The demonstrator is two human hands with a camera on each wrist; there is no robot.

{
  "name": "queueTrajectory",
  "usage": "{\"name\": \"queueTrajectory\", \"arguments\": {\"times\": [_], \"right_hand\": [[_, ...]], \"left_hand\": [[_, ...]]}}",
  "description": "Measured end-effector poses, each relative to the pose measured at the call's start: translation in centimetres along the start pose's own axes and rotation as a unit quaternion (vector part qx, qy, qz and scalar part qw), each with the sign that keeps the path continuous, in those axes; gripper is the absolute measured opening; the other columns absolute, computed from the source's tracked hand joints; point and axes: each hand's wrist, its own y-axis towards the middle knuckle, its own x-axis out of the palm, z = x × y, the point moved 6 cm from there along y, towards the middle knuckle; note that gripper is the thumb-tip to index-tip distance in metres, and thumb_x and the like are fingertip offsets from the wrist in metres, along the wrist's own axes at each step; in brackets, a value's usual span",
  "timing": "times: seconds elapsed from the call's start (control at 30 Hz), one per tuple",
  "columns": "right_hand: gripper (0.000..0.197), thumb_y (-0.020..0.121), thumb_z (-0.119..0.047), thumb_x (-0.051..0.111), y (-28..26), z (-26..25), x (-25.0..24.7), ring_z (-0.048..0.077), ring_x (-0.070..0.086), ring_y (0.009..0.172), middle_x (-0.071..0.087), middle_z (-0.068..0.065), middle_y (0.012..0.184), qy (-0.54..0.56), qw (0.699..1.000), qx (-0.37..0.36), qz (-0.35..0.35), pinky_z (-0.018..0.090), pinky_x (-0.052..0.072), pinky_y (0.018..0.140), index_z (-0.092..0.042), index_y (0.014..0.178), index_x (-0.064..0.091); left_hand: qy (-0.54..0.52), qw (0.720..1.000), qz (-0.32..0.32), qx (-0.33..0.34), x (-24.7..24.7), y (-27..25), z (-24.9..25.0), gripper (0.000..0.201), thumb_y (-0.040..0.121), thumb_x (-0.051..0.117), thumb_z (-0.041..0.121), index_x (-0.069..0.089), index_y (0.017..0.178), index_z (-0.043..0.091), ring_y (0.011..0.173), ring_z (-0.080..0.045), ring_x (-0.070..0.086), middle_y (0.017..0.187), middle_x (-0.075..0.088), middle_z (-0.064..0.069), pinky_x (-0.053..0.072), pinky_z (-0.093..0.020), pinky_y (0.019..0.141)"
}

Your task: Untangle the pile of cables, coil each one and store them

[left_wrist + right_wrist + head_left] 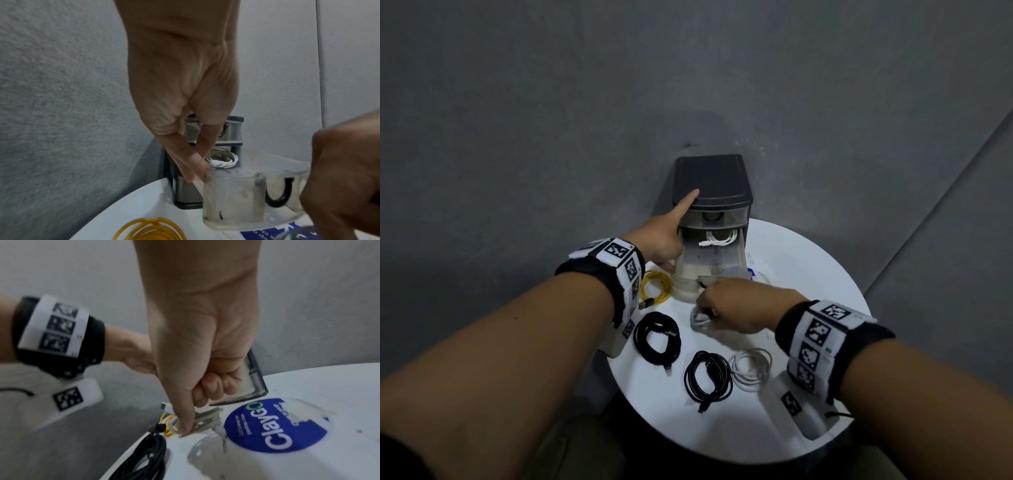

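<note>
Just below the pulled-out drawer (709,274), my R hand (726,305) pinches the white cable coil (700,318) on the table (808,274), drawer mouth right above/behind it; L hand (664,236), fingers straight, steadies the drawer unit (712,181).

A plain indoor work corner, maybe an office: grey felt-like wall panels (551,102) behind a small round white table (808,274) holding a plastic drawer unit (712,181).
</note>
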Motion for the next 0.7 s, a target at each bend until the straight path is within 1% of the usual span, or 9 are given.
{"name": "queueTrajectory", "arguments": {"times": [0.07,0.13,0.23,0.3,0.37,0.47,0.53,0.6,0.7], "right_hand": [[0.030,0.093,-0.028,0.068,-0.3,0.5,-0.6,0.025,0.053,0.077,0.054,-0.001,0.078,0.024,1.000,0.001,0.003,0.033,0.041,0.067,-0.025,0.073,0.045],[0.040,0.092,-0.029,0.070,-0.7,0.7,-0.9,0.024,0.049,0.073,0.047,-0.006,0.070,0.050,0.999,0.004,0.000,0.033,0.037,0.065,-0.027,0.067,0.038],[0.036,0.090,-0.025,0.072,-1.4,0.6,-1.8,0.017,0.041,0.063,0.044,-0.005,0.064,0.130,0.991,-0.002,-0.009,0.032,0.033,0.060,-0.019,0.067,0.045],[0.035,0.090,-0.023,0.073,-2.0,0.5,-2.9,0.011,0.037,0.058,0.043,-0.006,0.061,0.189,0.982,-0.004,-0.003,0.031,0.033,0.058,-0.019,0.068,0.047],[0.036,0.091,-0.022,0.074,-2.7,0.5,-4.6,0.009,0.035,0.056,0.041,-0.008,0.059,0.246,0.969,-0.011,0.026,0.028,0.033,0.058,-0.019,0.067,0.048],[0.035,0.092,-0.024,0.073,-3.6,1.4,-7.2,0.010,0.035,0.055,0.040,-0.008,0.056,0.302,0.950,-0.006,0.083,0.025,0.032,0.057,-0.018,0.067,0.049],[0.035,0.092,-0.025,0.073,-3.7,2.4,-8.7,0.008,0.033,0.053,0.039,-0.011,0.054,0.268,0.954,0.011,0.135,0.021,0.030,0.054,-0.017,0.067,0.049],[0.035,0.091,-0.026,0.073,-3.2,3.2,-9.5,0.009,0.036,0.053,0.041,-0.010,0.055,0.193,0.966,0.034,0.169,0.022,0.029,0.053,-0.021,0.066,0.050],[0.033,0.093,-0.023,0.071,-1.7,4.0,-8.6,0.006,0.047,0.058,0.050,-0.010,0.064,0.069,0.981,0.072,0.164,0.022,0.030,0.054,-0.029,0.067,0.051]], "left_hand": [[-0.002,1.000,-0.002,-0.001,0.0,-0.1,0.0,0.121,0.087,0.055,-0.018,0.000,0.147,0.069,0.107,-0.039,0.066,0.152,0.046,-0.014,0.064,-0.051,0.069],[-0.006,1.000,-0.005,-0.004,0.0,-0.1,0.0,0.121,0.087,0.055,-0.019,-0.001,0.147,0.070,0.106,-0.038,0.067,0.155,0.042,-0.012,0.064,-0.050,0.069],[-0.001,1.000,-0.007,-0.003,0.0,-0.3,0.1,0.121,0.087,0.055,-0.018,-0.002,0.148,0.069,0.101,-0.036,0.069,0.156,0.041,-0.014,0.064,-0.049,0.069],[0.007,1.000,-0.006,-0.004,0.0,-0.3,0.2,0.121,0.087,0.055,-0.019,-0.003,0.149,0.068,0.096,-0.036,0.071,0.155,0.041,-0.017,0.064,-0.049,0.069],[0.014,1.000,-0.005,-0.006,0.0,-0.3,0.1,0.122,0.086,0.055,-0.019,-0.004,0.149,0.068,0.091,-0.035,0.073,0.154,0.041,-0.019,0.064,-0.048,0.069],[0.016,1.000,-0.003,-0.003,-0.1,-0.2,0.1,0.121,0.086,0.055,-0.018,-0.004,0.149,0.067,0.083,-0.033,0.073,0.147,0.048,-0.022,0.064,-0.049,0.068],[0.022,1.000,-0.001,-0.002,-0.2,-0.3,0.1,0.120,0.087,0.055,-0.017,-0.005,0.150,0.065,0.083,-0.034,0.073,0.142,0.052,-0.023,0.064,-0.050,0.070],[0.016,1.000,-0.004,-0.004,-0.2,-0.1,0.0,0.122,0.086,0.059,-0.016,-0.005,0.150,0.066,0.088,-0.035,0.073,0.141,0.053,-0.024,0.064,-0.048,0.070],[0.000,1.000,-0.007,-0.004,-0.1,0.0,-0.1,0.123,0.086,0.059,-0.017,-0.004,0.147,0.070,0.094,-0.036,0.072,0.144,0.051,-0.023,0.064,-0.047,0.070]]}}
